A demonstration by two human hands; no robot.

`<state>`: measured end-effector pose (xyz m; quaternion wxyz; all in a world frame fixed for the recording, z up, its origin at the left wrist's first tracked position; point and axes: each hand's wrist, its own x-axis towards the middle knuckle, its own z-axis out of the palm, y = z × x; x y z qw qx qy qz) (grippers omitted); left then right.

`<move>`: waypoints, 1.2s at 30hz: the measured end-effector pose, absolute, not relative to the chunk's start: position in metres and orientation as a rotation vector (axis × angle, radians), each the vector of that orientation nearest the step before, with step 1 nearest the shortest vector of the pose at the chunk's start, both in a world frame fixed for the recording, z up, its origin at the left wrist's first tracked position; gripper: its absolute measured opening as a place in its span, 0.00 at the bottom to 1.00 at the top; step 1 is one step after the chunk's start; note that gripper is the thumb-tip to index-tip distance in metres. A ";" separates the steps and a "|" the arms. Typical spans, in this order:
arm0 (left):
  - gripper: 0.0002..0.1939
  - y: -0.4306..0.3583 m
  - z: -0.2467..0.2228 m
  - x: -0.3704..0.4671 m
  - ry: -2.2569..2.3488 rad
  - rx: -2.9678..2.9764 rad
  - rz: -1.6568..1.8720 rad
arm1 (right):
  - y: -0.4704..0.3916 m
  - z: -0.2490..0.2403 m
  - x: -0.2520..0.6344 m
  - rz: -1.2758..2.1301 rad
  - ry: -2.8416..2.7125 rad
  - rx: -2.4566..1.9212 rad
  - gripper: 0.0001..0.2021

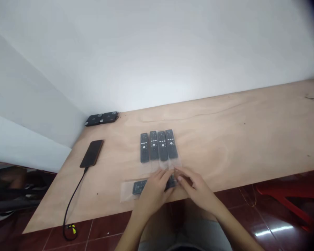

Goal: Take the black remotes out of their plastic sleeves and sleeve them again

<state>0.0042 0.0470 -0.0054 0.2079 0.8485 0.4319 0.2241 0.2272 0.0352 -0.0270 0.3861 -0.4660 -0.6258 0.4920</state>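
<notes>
A black remote control (138, 187) in a clear plastic sleeve (125, 191) lies sideways near the table's front edge. My left hand (155, 188) lies across it and covers its middle, with the fingers closed on it near the right end. My right hand (196, 186) is closed at that same end, its thumb and fingertips pinching the sleeve's end. The exact grip there is partly hidden by the fingers. Just beyond my hands, several more black remote controls (162, 146) in clear sleeves stand side by side in a row, pointing away from me.
On the wooden table (225, 139), a phone (92, 153) lies to the left with a black cable (74, 193) hanging over the front edge. Two black boxes (101, 118) sit in the far left corner by the white wall (157, 52). A red chair (285, 195) is at the right.
</notes>
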 end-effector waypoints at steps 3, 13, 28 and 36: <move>0.26 0.047 -0.005 0.025 1.215 2.333 0.619 | 0.036 -0.030 0.213 1.264 -1.547 -1.163 0.27; 0.29 0.036 -0.007 -0.015 1.223 2.259 0.721 | 0.042 -0.040 0.289 0.968 -1.658 -1.376 0.18; 0.20 0.025 -0.016 -0.009 1.158 2.335 0.863 | 0.023 -0.025 0.337 0.697 -2.105 -1.272 0.16; 0.15 0.036 -0.021 -0.050 1.445 2.386 1.026 | 0.002 -0.028 0.409 0.683 -2.075 -1.461 0.18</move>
